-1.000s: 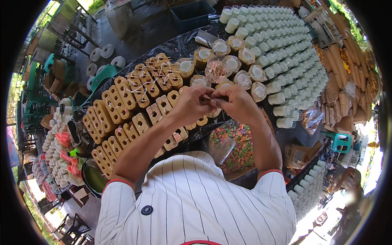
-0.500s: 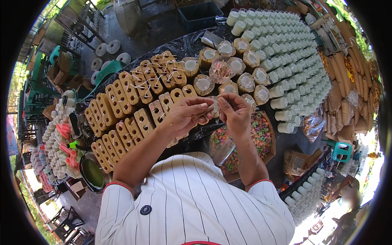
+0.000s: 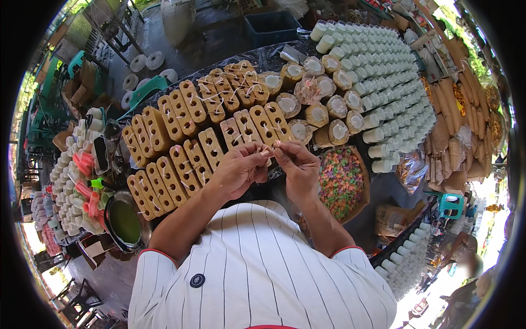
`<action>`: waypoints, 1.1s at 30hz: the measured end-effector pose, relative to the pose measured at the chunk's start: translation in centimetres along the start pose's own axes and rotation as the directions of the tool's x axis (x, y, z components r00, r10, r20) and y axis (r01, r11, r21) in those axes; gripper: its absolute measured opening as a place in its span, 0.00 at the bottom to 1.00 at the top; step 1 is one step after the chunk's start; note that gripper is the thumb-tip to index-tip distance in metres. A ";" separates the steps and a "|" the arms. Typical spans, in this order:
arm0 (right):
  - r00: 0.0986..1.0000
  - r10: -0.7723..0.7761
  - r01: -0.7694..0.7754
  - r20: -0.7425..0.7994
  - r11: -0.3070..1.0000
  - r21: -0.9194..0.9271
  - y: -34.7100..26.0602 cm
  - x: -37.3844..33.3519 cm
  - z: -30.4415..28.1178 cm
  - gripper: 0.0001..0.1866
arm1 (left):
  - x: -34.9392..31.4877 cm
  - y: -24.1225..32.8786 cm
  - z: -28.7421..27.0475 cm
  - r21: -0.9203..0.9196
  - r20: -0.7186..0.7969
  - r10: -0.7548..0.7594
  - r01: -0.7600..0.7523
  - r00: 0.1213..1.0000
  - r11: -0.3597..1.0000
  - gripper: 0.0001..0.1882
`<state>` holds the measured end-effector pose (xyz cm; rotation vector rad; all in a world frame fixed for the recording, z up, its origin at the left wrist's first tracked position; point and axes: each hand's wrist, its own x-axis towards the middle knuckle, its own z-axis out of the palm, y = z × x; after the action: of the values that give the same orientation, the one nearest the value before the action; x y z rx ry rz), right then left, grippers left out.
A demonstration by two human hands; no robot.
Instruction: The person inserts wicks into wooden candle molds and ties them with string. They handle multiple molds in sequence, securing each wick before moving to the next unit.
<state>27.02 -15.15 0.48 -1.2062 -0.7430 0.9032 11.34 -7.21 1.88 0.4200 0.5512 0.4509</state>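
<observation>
My left hand [image 3: 241, 169] and my right hand [image 3: 298, 169] meet in front of my chest, fingertips almost touching. Each pinches with thumb and forefinger; a tiny pale pinkish bit shows at the fingertips, too small to name. Just beyond them stand rows of tan blocks [image 3: 212, 148] with round holes, several with white strings lying across or out of them. Past my right hand are wrapped tan cylinders [image 3: 301, 130] with white round tops. Among these sits a clear bag or bowl of small pink pieces [image 3: 308, 90].
A box of colourful small pieces [image 3: 342, 178] lies beside my right forearm. White-filled glass cups [image 3: 378, 118] crowd the table's right side. At left are a pot of green liquid [image 3: 123, 222] and more white cups [image 3: 66, 192]. A dark bin [image 3: 271, 27] stands beyond the table.
Both hands have shifted left relative to the table, over the nearer blocks, still pinched close together. A clear container seen by my right forearm earlier no longer shows.
</observation>
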 end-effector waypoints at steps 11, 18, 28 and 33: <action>0.945 0.328 -0.308 0.020 0.866 0.394 -1.9 -6.9 3.8 0.07 | -8.1 -2.3 -1.0 0.824 0.129 0.507 -0.377 0.852 0.423 0.10; 0.937 0.347 -0.307 -0.037 0.870 0.387 -1.8 -10.4 4.8 0.08 | -9.8 -2.2 -0.7 0.889 0.275 0.498 -0.415 0.823 0.196 0.06; 0.963 0.268 -0.256 -0.031 0.944 0.207 -0.9 -10.9 0.9 0.11 | -8.6 -4.0 1.5 0.899 0.326 0.349 -0.402 0.879 0.174 0.08; 0.926 0.376 -0.339 0.013 0.819 0.463 -0.6 -10.7 -1.2 0.09 | -7.4 -5.0 3.2 0.912 0.217 0.225 -0.280 0.950 0.300 0.10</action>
<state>23.25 -25.20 0.68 -0.9583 -0.2071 1.2546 9.01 -15.94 4.91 1.7061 0.6666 0.3774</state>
